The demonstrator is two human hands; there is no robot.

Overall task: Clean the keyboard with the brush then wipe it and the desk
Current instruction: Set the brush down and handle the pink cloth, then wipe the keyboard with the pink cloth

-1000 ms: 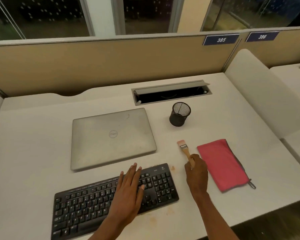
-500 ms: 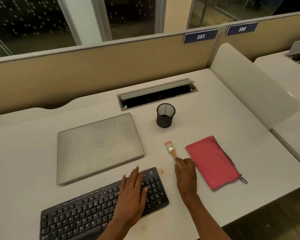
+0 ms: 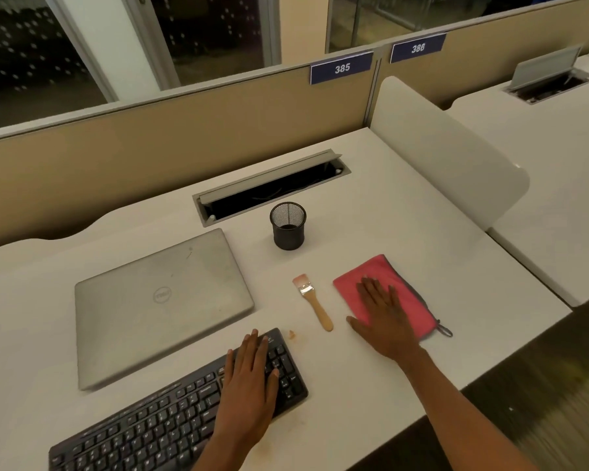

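Head camera looks down on your desk, and both arms are in shot. Your left grip lies flat on the right end of the black keyboard, fingers straight and pointing away from you over the number pad, holding nothing. The keyboard sits at the near edge of the desk, angled so its right end is farther from you than its left.

Your right grip is flat too: palm down on the pink cloth, fingers spread and straight, thumb stretched off the cloth's left edge onto the bare desk. It presses on the cloth without curling round it. The cloth lies to the right of the keyboard, with a grey layer showing along its right side and a small dark loop at its near corner.

Between the two grips lies the brush, alone on the desk and touched by neither: wooden handle toward you, pale bristles pointing away. A small brown speck sits just off the keyboard's far right corner.

Beyond the keyboard lies a closed silver Dell laptop, right of it a black mesh pen cup, and behind that an open cable hatch. On the partition, a blue label reads 385.
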